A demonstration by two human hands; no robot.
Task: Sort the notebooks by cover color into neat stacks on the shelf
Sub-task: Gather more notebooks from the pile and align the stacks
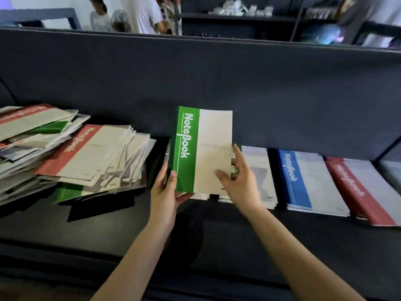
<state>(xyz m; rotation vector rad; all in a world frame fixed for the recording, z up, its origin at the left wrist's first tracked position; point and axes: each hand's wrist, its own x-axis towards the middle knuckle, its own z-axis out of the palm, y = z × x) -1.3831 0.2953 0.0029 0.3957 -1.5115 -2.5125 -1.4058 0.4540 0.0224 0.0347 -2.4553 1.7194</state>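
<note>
A green-spined notebook (202,148) stands tilted up over the middle of the dark shelf (217,227). My left hand (168,190) grips its lower left corner, thumb on the green band. My right hand (237,177) pinches its right edge, thumb on the cover and fingers behind. Beneath it lies a stack of green notebooks (256,177), mostly hidden. To the right lie a neat blue stack (308,181) and a red stack (362,192). An untidy mixed pile (71,153) of red and green notebooks sprawls at the left.
The shelf's dark back panel (195,83) rises close behind the stacks. People stand beyond it, in front of other shelving. A grey item (392,172) sits at the far right edge. Bare shelf surface lies in front of the stacks.
</note>
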